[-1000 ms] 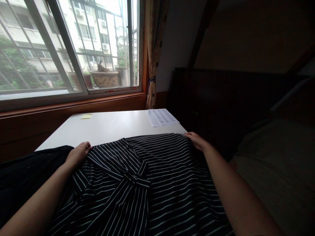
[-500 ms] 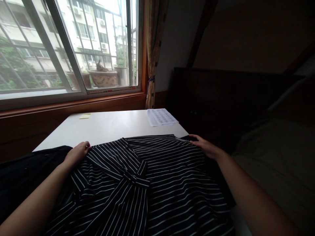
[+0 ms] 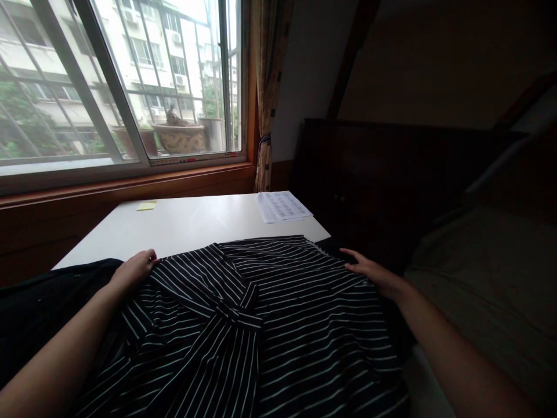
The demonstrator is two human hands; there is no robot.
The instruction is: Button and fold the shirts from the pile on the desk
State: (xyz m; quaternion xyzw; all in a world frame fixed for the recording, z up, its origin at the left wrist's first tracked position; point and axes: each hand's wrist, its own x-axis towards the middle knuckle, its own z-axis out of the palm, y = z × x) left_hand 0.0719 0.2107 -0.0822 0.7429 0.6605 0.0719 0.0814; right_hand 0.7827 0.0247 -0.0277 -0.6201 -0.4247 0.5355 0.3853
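A black garment with thin white stripes (image 3: pixel 304 307) lies spread over the white table, with a knotted tie of the same cloth (image 3: pixel 230 313) on its front. At its upper left corner, my left hand (image 3: pixel 134 270) pinches the edge between thumb and fingers. My right hand (image 3: pixel 374 273) is beside the upper right edge, its fingers apart and the lower fingertips at the cloth. Dark cloth shows under and beside that edge.
A dark garment (image 3: pixel 43 307) lies at the left under my left forearm. Printed sheets (image 3: pixel 282 207) and a yellow sticky note (image 3: pixel 147 205) rest on the white table (image 3: pixel 195 220). Beyond it are a window (image 3: pixel 174 87) and a curtain (image 3: pixel 265 116).
My right hand has moved down and to the right along the garment's right edge, its fingers now further apart. My left hand still holds the upper left corner.
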